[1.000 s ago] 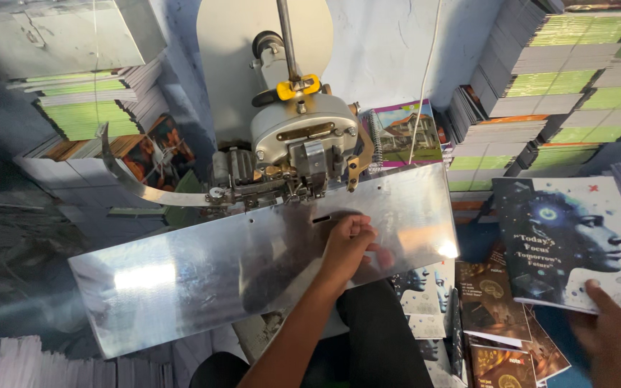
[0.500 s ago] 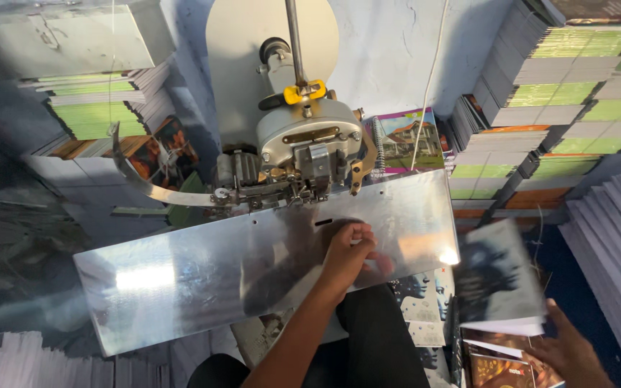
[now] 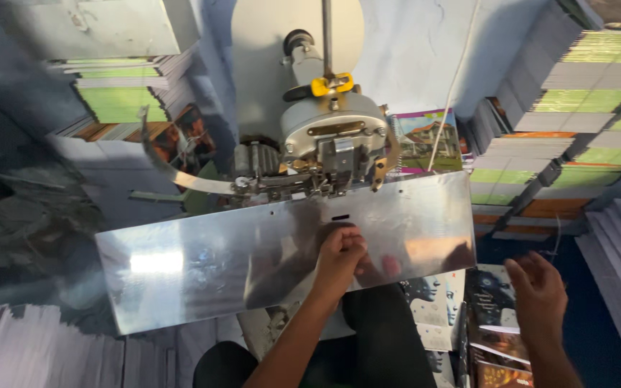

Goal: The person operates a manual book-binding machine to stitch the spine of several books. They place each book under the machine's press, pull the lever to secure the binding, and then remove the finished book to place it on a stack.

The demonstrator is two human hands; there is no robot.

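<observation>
While left hand (image 3: 341,253) presses closed-fingered on shiny metal plate (image 3: 203,262) below stitching machine (image 3: 332,147), right hand (image 3: 537,294) hovers open-fingered over booklet pile (image 3: 494,338).

We count one stitching machine (image 3: 332,147), one shiny metal plate (image 3: 203,262), two hands (left hand (image 3: 339,255), right hand (image 3: 538,294)), and one pile of dark-covered booklets (image 3: 494,334); the stacked booklets behind are too many to count.

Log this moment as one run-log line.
left hand: fist on metal plate | right hand: open, empty, over booklets | stitching machine behind
</observation>
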